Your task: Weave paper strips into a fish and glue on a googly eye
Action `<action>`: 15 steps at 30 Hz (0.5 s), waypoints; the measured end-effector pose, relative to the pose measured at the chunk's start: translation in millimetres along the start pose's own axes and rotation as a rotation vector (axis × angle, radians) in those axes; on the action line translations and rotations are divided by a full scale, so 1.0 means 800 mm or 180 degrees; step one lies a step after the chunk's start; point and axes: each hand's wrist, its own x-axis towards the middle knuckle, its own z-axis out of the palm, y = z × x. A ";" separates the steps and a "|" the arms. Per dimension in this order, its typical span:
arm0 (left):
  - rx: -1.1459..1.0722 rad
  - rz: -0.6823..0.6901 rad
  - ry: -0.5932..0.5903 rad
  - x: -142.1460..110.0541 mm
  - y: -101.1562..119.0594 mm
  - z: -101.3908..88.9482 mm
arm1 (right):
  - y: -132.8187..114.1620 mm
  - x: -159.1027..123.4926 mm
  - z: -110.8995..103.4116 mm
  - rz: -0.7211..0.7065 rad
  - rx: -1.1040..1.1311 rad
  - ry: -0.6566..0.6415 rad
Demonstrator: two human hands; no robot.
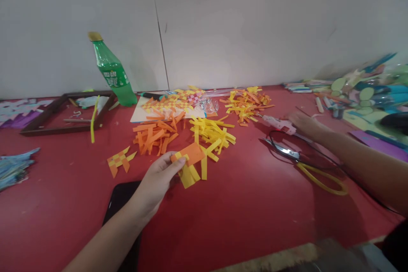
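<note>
My left hand [161, 174] pinches a small woven piece of orange and yellow paper strips [193, 155] between thumb and fingers, above the table. My right hand [299, 121] is stretched out to the right, at the rear of a pale pink glue gun [277, 124]; its fingers are smeared, so its grip does not show. Scissors with yellow handles [321, 178] lie just nearer, crossed by a black cord. Loose yellow strips [213, 134] and orange strips [156, 134] are heaped beyond my left hand. A woven fish-like shape [119, 160] lies left of it.
On the red table [242, 212] a black phone [123, 197] lies beneath my left forearm. A green bottle [116, 76] stands by the wall beside a brown frame [60, 131]. Another mixed strip pile [245, 102] lies at the back. Assorted craft materials [366, 93] crowd the right.
</note>
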 end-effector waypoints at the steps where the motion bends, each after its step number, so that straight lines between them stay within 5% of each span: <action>1: 0.0003 -0.0008 -0.0008 0.000 0.000 0.000 | 0.000 -0.001 0.000 -0.0058 -0.0045 -0.0107; 15: 0.0104 0.0035 0.0037 0.000 0.000 0.001 | -0.024 0.015 -0.054 0.0169 -0.0271 -0.0102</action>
